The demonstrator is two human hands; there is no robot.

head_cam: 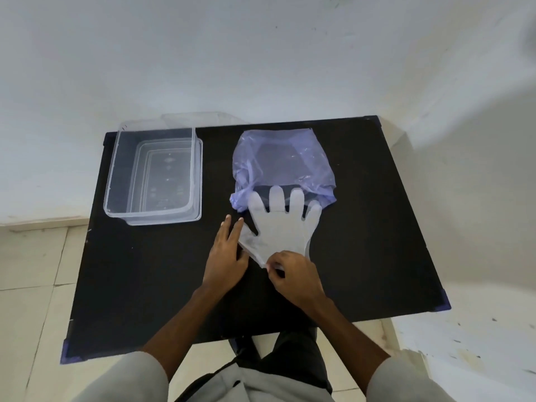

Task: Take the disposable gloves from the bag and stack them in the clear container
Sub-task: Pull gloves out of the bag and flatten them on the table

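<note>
While the person looks down at the black table (pixel 362 256), two grey sleeves show at the near edge, and both bare arms reach out over the table top. The right hand (pixel 293 278) is nearest on the table, and its fingers are pinched shut on the cuff of a see-through glove (pixel 280 227). Just left of the glove, the left hand (pixel 227 256) lies flat and open, with its fingertips pressing on the glove's thumb side. The glove is spread flat on the table with its fingers pointing away from the person. The glove's fingertips touch the mouth of a thin purple bag (pixel 284 161), which lies just past the glove. Far to the left of the glove, and well apart from it, the clear container (pixel 153 172) sits on the table with no gloves in it.
</note>
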